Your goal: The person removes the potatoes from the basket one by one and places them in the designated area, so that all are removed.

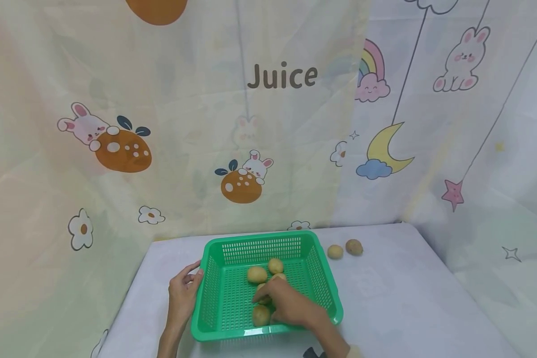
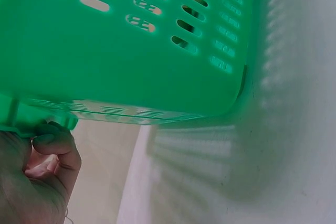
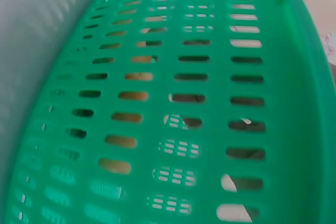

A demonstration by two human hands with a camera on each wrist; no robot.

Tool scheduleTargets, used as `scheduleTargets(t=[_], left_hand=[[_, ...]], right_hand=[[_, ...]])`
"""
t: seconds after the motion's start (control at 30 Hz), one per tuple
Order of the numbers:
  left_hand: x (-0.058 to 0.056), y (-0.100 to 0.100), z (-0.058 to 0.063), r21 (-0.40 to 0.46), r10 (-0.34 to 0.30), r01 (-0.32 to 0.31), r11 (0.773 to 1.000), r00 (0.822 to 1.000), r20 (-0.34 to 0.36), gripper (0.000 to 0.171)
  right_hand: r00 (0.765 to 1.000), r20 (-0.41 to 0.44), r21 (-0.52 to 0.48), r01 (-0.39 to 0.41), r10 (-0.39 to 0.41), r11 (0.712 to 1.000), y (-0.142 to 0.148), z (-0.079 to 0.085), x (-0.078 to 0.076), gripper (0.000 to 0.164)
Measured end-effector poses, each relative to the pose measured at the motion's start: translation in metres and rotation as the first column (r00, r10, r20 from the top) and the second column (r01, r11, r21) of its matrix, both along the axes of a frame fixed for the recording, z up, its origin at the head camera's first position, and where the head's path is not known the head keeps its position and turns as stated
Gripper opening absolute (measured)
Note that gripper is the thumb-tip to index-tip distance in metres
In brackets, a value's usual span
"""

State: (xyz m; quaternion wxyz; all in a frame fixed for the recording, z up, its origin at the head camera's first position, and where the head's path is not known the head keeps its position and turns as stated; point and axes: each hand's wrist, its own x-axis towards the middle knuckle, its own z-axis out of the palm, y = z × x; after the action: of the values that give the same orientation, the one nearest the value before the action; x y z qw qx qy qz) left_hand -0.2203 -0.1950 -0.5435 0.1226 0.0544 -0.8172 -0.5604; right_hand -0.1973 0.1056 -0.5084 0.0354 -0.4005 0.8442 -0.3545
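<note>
A green plastic basket (image 1: 232, 330) with slotted walls sits on the table, several potatoes (image 1: 257, 274) lying in its middle. My left hand (image 1: 182, 297) is at its left side; in the left wrist view the thumb and bent fingers grip the rim. Reaching over the near wall, my right hand (image 1: 288, 302) is down among the potatoes with its fingers bent round one of them, which it partly covers. Another potato (image 1: 261, 315) lies just below those fingers, by the near wall. In the right wrist view the slotted wall (image 3: 210, 87) hides that hand.
Two more potatoes, a paler one (image 1: 335, 251) and a browner one (image 1: 354, 247), lie outside the basket by its far right corner. The white tabletop (image 1: 398, 298) extends to the right. Behind it hangs a printed curtain (image 1: 188, 124).
</note>
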Motion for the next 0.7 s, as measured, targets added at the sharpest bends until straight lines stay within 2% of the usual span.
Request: scheduleTargets(t=[0.27,0.7], left_hand=[[0.0,-0.001,-0.001,0.006,0.004,-0.004,1.0,1.0,0.001,0.036],[0.001,0.002,0.002,0.012,0.017,-0.017,1.0,1.0,-0.008,0.037]], right_hand=[[0.998,-0.012,0.107,0.059,-0.058,0.993,-0.011,0.0,0.003,0.063],[0.997,-0.076,0.171,0.035,-0.022,0.985,-0.017,-0.001,-0.002,0.046]])
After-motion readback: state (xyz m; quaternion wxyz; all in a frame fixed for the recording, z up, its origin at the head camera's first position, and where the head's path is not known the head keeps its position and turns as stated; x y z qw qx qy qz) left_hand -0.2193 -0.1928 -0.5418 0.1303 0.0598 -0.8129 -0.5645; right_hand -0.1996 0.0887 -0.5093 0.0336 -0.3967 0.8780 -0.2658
